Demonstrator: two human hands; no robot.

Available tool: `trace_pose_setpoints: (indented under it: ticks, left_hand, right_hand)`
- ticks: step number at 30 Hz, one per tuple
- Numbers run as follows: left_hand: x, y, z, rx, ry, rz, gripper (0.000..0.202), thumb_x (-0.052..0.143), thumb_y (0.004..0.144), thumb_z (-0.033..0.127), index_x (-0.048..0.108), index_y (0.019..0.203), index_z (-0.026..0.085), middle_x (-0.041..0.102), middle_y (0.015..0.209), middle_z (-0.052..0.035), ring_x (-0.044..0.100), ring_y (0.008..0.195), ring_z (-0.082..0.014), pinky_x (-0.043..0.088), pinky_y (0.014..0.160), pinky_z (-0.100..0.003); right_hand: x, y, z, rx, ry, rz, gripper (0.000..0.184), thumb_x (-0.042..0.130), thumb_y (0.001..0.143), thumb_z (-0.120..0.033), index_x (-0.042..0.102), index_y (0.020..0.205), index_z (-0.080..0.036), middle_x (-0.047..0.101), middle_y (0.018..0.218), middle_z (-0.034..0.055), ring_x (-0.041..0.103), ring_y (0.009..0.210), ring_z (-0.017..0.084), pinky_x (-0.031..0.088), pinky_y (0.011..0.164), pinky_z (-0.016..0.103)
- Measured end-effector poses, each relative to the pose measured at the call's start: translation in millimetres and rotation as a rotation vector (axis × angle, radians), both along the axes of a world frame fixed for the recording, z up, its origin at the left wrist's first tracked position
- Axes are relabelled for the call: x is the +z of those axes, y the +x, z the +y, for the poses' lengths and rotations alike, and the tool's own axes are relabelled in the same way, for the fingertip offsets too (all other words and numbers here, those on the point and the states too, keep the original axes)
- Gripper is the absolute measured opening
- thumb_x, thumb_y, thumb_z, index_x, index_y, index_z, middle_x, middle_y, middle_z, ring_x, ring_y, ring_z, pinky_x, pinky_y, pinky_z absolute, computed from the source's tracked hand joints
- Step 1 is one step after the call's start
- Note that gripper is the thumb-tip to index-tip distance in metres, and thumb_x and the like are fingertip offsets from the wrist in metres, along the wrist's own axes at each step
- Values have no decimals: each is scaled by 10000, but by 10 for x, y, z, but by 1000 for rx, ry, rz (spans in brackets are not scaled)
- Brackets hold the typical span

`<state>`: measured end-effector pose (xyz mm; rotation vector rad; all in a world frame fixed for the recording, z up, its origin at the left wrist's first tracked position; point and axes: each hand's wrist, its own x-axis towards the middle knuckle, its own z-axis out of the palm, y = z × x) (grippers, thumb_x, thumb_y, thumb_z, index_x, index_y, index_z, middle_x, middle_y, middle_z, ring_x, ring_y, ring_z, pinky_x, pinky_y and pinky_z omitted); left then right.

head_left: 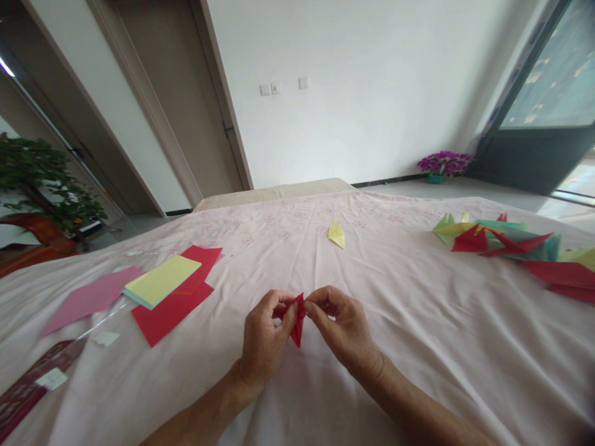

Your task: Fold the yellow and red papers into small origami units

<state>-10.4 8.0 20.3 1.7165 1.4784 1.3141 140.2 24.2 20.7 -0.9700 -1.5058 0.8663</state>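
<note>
Between my two hands is a small piece of folded red paper (pixel 298 332), its pointed end hanging downward. My left hand (pixel 266 331) pinches it between thumb and fingers from the left side. At its upper right edge, the thumb and forefinger of my right hand (pixel 341 325) are pinched together on the paper. Part of the red paper is hidden behind my left thumb. Farther off, beyond my hands, a folded yellow paper piece (pixel 336 235) with a pointed tip lies on the cloth.
A wrinkled pale pink cloth (pixel 418 347) covers the surface. To the left lie yellow sheets (pixel 163 279), red sheets (pixel 174 316), a pink sheet (pixel 93 297) and a dark red patterned item (pixel 35 387). Several folded paper pieces (pixel 502 238) in red, green and yellow sit at right.
</note>
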Motion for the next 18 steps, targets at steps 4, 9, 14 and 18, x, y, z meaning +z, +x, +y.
trace_pose_setpoints:
  ticks: [4,9,14,18]
  left_hand:
    - [-1,-11,8,9,4,10,199,572,876,385,619,878,191,705,776,-30,666,701,-160,511,669,-247]
    - [9,-3,13,3,12,-14,198,577,870,388,621,864,194,702,778,-28,665,707,-163,510,666,-244]
    - [14,14,1,-1,38,-7,189,594,855,379,634,845,195,694,770,-25,656,708,-160,502,675,-241]
    - [14,32,-12,2,76,19,184,593,852,377,638,825,200,684,767,-22,638,687,-151,494,668,-238]
  right_hand:
    - [-2,2,0,23,32,-5,101,627,819,-257,640,756,-180,673,690,25,634,613,145,522,593,248]
    - [6,-1,-3,10,98,-32,87,591,831,-216,621,752,-194,648,698,10,628,621,136,527,601,246]
    - [37,-7,-11,-5,186,-68,91,557,820,-151,590,746,-195,602,701,2,601,627,126,523,609,244]
    - [67,-13,-31,-34,206,-85,108,533,789,-110,566,735,-198,573,700,-2,586,621,122,514,596,238]
